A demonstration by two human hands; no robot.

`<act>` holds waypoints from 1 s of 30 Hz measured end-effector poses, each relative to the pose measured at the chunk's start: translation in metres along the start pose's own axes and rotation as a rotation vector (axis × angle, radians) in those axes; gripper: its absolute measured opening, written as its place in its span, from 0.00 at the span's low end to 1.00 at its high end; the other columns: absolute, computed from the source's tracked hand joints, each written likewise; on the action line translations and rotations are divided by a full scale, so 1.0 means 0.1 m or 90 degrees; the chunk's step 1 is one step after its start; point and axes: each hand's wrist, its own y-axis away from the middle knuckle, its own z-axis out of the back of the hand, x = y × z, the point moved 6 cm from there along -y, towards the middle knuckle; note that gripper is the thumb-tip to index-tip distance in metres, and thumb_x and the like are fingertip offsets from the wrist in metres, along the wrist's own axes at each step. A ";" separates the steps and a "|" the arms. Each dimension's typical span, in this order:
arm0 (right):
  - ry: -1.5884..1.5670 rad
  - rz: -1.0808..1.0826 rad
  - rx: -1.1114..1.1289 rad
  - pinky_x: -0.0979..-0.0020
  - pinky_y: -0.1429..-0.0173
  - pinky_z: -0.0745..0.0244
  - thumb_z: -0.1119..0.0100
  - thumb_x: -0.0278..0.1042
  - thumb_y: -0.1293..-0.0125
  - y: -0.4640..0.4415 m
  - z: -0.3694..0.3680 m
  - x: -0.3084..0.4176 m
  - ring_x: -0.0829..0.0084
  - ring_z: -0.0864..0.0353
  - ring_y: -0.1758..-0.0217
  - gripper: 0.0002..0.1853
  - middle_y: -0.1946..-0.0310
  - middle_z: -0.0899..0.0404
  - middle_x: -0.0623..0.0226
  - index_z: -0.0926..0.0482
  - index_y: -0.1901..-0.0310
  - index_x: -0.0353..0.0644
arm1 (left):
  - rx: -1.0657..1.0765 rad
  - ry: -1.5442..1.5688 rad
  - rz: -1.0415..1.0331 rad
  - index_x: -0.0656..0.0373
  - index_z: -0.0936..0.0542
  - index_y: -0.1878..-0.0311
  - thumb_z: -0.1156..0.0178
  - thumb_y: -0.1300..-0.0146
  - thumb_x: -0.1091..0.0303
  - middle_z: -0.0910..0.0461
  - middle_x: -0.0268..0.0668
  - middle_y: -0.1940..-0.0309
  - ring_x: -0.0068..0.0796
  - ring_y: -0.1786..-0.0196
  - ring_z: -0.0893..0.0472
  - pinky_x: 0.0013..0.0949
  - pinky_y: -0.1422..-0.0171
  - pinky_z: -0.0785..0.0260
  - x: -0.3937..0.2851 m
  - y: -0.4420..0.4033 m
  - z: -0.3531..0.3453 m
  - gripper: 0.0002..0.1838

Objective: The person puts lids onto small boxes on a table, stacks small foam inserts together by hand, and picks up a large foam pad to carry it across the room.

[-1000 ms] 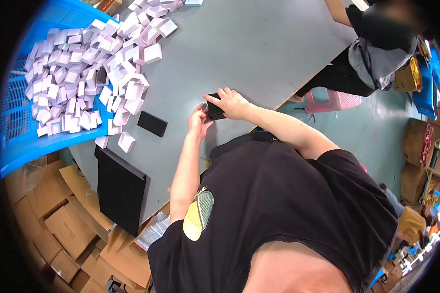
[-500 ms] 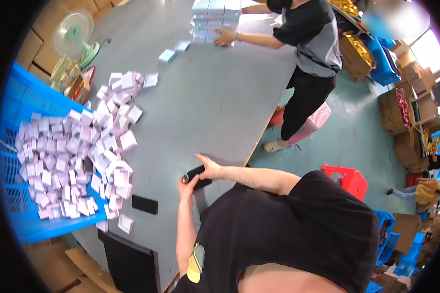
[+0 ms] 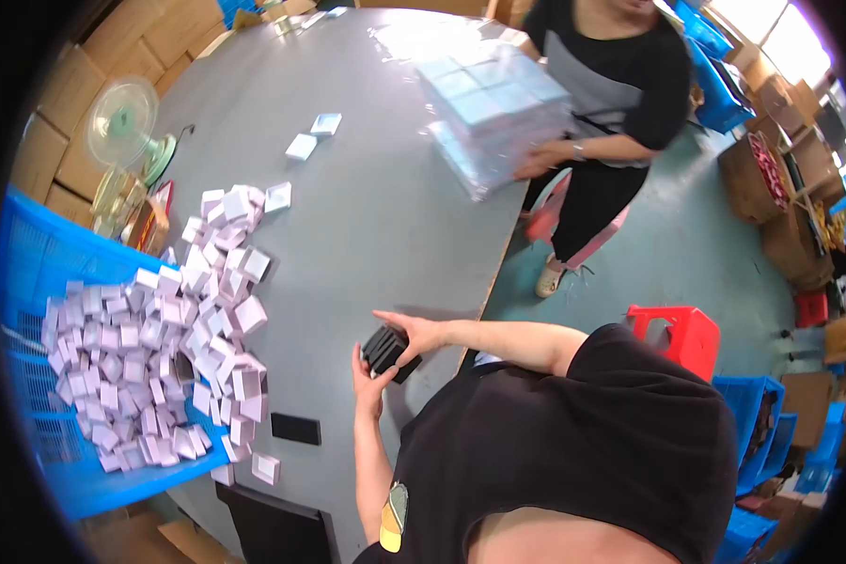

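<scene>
Between my two hands, over the grey table (image 3: 348,235), is a small stack of black pieces (image 3: 392,352) with ridged edges. My left hand (image 3: 368,383) grips its left and lower side. My right hand (image 3: 415,335) holds it from the upper right, thumb pressed on the stack and a finger stretched out. A flat black rectangular piece (image 3: 295,429) lies on the table to the left of my hands. Farther left, many small white open boxes (image 3: 141,348) fill a blue basket (image 3: 94,493) and spill onto the table.
Across the table a co-worker (image 3: 611,103) holds a wrapped block of light blue boxes (image 3: 493,99). Two light blue boxes (image 3: 301,147) lie at the far side. A fan (image 3: 124,122) stands far left, a black panel (image 3: 277,526) at the near edge, and a red stool (image 3: 679,338) at right.
The view has shifted. The black pieces between my hands now show as a ridged stack. The co-worker has brought the wrapped block of light blue boxes nearer, toward the table's right edge.
</scene>
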 end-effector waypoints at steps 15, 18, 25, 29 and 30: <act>0.274 -0.063 0.001 0.59 0.21 0.55 0.25 0.51 0.51 -0.02 -0.31 -0.30 0.54 0.63 0.19 0.63 0.22 0.61 0.51 0.61 0.22 0.47 | -0.160 -0.473 -0.291 0.57 0.51 0.24 0.23 0.62 0.66 0.47 0.54 0.27 0.56 0.25 0.44 0.47 0.25 0.43 0.27 0.07 -0.30 0.61; 0.139 -0.064 -0.046 0.58 0.21 0.56 0.30 0.51 0.45 -0.17 -0.24 -0.40 0.55 0.62 0.19 0.58 0.22 0.60 0.52 0.60 0.22 0.47 | -0.182 -0.384 -0.309 0.57 0.48 0.25 0.23 0.61 0.65 0.43 0.53 0.29 0.55 0.27 0.40 0.46 0.26 0.41 0.26 0.01 -0.28 0.59; 0.356 0.063 0.127 0.56 0.24 0.46 0.23 0.44 0.53 -0.21 -0.25 0.17 0.54 0.50 0.21 0.62 0.24 0.53 0.51 0.58 0.22 0.51 | -0.089 -0.222 -0.078 0.55 0.45 0.26 0.22 0.61 0.62 0.33 0.47 0.34 0.45 0.32 0.30 0.42 0.31 0.35 0.08 0.03 0.05 0.58; 0.061 -0.127 0.227 0.62 0.26 0.42 0.23 0.35 0.51 -0.37 -0.44 0.21 0.63 0.37 0.28 0.59 0.31 0.38 0.55 0.55 0.22 0.51 | -0.038 -0.053 0.007 0.54 0.48 0.23 0.24 0.61 0.66 0.33 0.45 0.34 0.40 0.32 0.31 0.40 0.30 0.36 -0.02 0.18 0.27 0.60; 0.064 -0.141 0.236 0.62 0.26 0.41 0.24 0.34 0.51 -0.40 -0.50 0.19 0.64 0.36 0.29 0.59 0.32 0.36 0.56 0.55 0.22 0.51 | -0.054 -0.045 0.009 0.53 0.49 0.23 0.24 0.61 0.66 0.33 0.45 0.34 0.39 0.32 0.31 0.40 0.30 0.36 -0.09 0.24 0.33 0.61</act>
